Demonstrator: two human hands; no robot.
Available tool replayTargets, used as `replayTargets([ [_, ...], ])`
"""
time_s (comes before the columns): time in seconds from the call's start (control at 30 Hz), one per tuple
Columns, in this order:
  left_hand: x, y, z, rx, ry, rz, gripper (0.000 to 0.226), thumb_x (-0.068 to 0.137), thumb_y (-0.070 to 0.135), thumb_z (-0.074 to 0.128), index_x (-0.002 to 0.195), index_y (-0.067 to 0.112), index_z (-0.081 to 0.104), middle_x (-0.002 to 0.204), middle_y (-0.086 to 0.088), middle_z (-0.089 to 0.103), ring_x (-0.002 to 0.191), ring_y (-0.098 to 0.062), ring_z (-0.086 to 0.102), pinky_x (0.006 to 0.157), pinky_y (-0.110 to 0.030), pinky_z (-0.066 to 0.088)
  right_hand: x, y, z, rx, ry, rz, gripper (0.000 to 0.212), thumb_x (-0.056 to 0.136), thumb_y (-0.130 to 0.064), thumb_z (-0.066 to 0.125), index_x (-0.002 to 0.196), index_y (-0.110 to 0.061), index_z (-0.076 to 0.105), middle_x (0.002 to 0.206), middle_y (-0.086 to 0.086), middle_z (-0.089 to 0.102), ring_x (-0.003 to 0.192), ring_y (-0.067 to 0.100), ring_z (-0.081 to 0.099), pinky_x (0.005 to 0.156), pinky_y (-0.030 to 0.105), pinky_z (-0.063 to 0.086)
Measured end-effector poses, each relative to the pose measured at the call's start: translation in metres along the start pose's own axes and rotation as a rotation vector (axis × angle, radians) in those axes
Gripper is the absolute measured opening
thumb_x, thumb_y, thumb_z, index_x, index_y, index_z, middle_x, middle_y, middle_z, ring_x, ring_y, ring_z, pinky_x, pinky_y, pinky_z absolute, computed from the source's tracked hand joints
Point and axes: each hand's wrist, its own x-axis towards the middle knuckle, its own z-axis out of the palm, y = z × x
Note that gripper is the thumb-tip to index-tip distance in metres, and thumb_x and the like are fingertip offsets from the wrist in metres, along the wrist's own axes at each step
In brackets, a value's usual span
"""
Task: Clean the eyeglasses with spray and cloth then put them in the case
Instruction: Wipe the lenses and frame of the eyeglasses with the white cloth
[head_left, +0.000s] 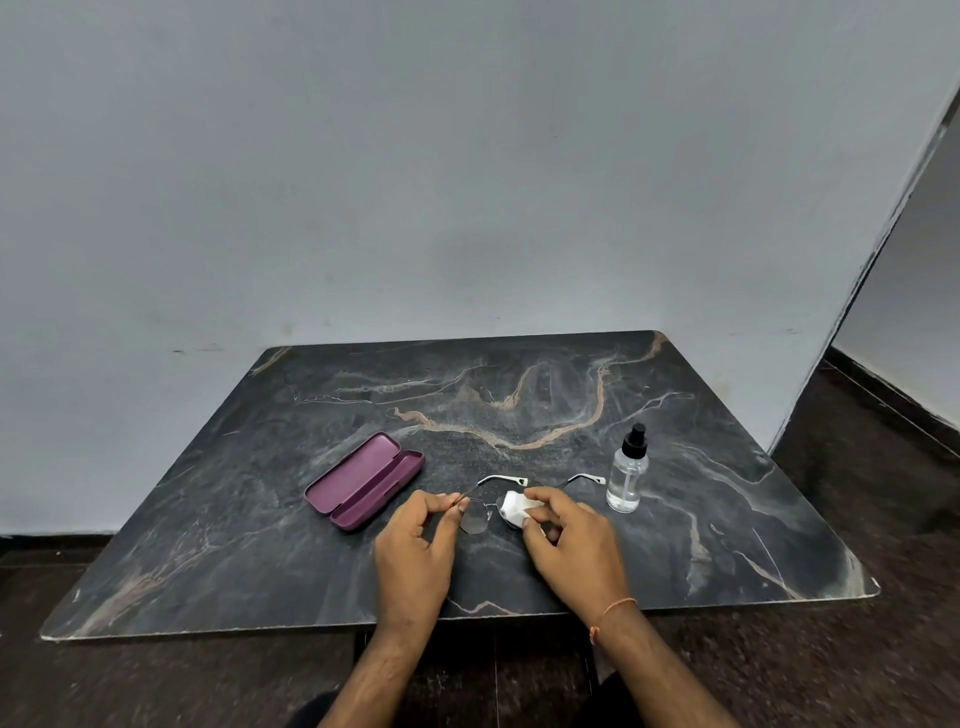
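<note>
Thin-framed eyeglasses (475, 517) are held just above the dark marble table (260, 545), temples unfolded and pointing away from me. My left hand (418, 548) pinches the frame at its left hinge. My right hand (566, 545) presses a folded white cloth (514, 509) over the right lens, which the cloth hides. The left lens is bare. A purple glasses case (363, 480) lies open to the left of my hands, with nothing inside. A clear spray bottle (627, 475) with a black nozzle stands upright to the right.
The table stands against a grey wall (467, 182). Its right edge borders a dark floor (857, 493) and a doorway at the far right.
</note>
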Motion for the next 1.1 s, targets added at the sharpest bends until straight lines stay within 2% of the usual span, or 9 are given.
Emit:
replayTargets([
  [0.07, 0.000, -0.001, 0.000, 0.002, -0.012, 0.007, 0.013, 0.096, 0.021, 0.085, 0.097, 0.033, 0.080, 0.104, 0.026, 0.082, 0.103, 0.003, 0.079, 0.089, -0.012, 0.059, 0.002, -0.001, 0.000, -0.024, 0.032, 0.029, 0.035, 0.091, -0.030, 0.074, 0.125, -0.038, 0.073, 0.084, -0.027, 0.072, 0.088, 0.008, 0.067, 0.083, 0.033, 0.059],
  [0.13, 0.000, -0.002, 0.000, -0.001, -0.017, 0.014, 0.013, 0.096, 0.022, 0.085, 0.098, 0.034, 0.079, 0.104, 0.025, 0.082, 0.103, 0.002, 0.079, 0.089, -0.013, 0.059, 0.003, -0.003, 0.001, -0.074, 0.026, 0.039, 0.038, 0.094, -0.035, 0.072, 0.131, -0.039, 0.070, 0.079, -0.030, 0.065, 0.090, 0.012, 0.069, 0.083, 0.036, 0.060],
  [0.27, 0.001, -0.006, 0.001, 0.003, -0.024, 0.028, 0.016, 0.096, 0.023, 0.086, 0.098, 0.037, 0.078, 0.104, 0.025, 0.082, 0.103, 0.001, 0.079, 0.089, -0.014, 0.060, 0.005, -0.003, 0.001, -0.095, 0.002, 0.019, 0.043, 0.095, -0.048, 0.070, 0.137, -0.045, 0.063, 0.096, -0.016, 0.079, 0.092, 0.010, 0.071, 0.080, 0.032, 0.058],
  [0.4, 0.002, -0.007, 0.002, 0.012, -0.019, 0.021, 0.019, 0.097, 0.018, 0.086, 0.097, 0.036, 0.078, 0.104, 0.024, 0.082, 0.103, 0.001, 0.079, 0.089, -0.016, 0.060, 0.005, -0.009, 0.000, 0.027, -0.085, 0.015, 0.048, 0.092, -0.048, 0.072, 0.136, -0.051, 0.055, 0.104, -0.040, 0.075, 0.080, -0.001, 0.069, 0.079, 0.022, 0.058],
  [0.53, 0.000, -0.002, 0.001, 0.013, -0.023, 0.024, 0.018, 0.096, 0.016, 0.086, 0.096, 0.033, 0.079, 0.103, 0.024, 0.082, 0.102, 0.001, 0.079, 0.088, -0.012, 0.059, 0.004, -0.010, 0.000, 0.117, -0.067, 0.014, 0.043, 0.092, -0.044, 0.075, 0.133, -0.048, 0.061, 0.099, -0.041, 0.075, 0.078, -0.008, 0.070, 0.072, 0.006, 0.051],
  [0.67, 0.000, 0.002, 0.000, 0.001, -0.013, 0.022, 0.017, 0.095, 0.013, 0.086, 0.096, 0.029, 0.081, 0.103, 0.025, 0.082, 0.102, 0.003, 0.079, 0.086, -0.010, 0.058, 0.005, -0.008, 0.001, 0.071, -0.019, 0.037, 0.040, 0.097, -0.038, 0.073, 0.137, -0.040, 0.066, 0.104, -0.024, 0.081, 0.096, 0.003, 0.074, 0.090, 0.032, 0.061],
  [0.73, 0.000, 0.003, -0.001, -0.018, 0.005, 0.001, 0.020, 0.096, 0.013, 0.086, 0.095, 0.031, 0.080, 0.103, 0.026, 0.082, 0.101, 0.004, 0.079, 0.085, -0.011, 0.059, 0.004, -0.009, 0.000, 0.033, -0.010, 0.020, 0.041, 0.097, -0.038, 0.073, 0.137, -0.040, 0.067, 0.100, -0.022, 0.081, 0.093, 0.008, 0.073, 0.087, 0.035, 0.061],
  [0.93, 0.001, 0.007, -0.002, -0.067, 0.036, -0.048, 0.020, 0.098, 0.015, 0.085, 0.093, 0.033, 0.078, 0.099, 0.024, 0.083, 0.096, 0.003, 0.080, 0.082, -0.012, 0.059, -0.006, -0.016, -0.005, 0.076, -0.006, 0.008, 0.034, 0.084, -0.039, 0.069, 0.116, -0.050, 0.071, 0.090, -0.033, 0.075, 0.078, 0.005, 0.064, 0.072, 0.017, 0.053],
  [1.1, 0.001, 0.011, -0.004, -0.125, 0.095, -0.098, 0.015, 0.098, 0.018, 0.084, 0.090, 0.029, 0.077, 0.096, 0.022, 0.083, 0.088, 0.004, 0.080, 0.074, -0.008, 0.057, -0.007, -0.019, -0.013, 0.391, 0.024, 0.148, 0.023, 0.070, -0.043, 0.072, 0.093, -0.047, 0.078, 0.073, -0.011, 0.077, 0.060, 0.004, 0.057, 0.064, 0.020, 0.051],
])
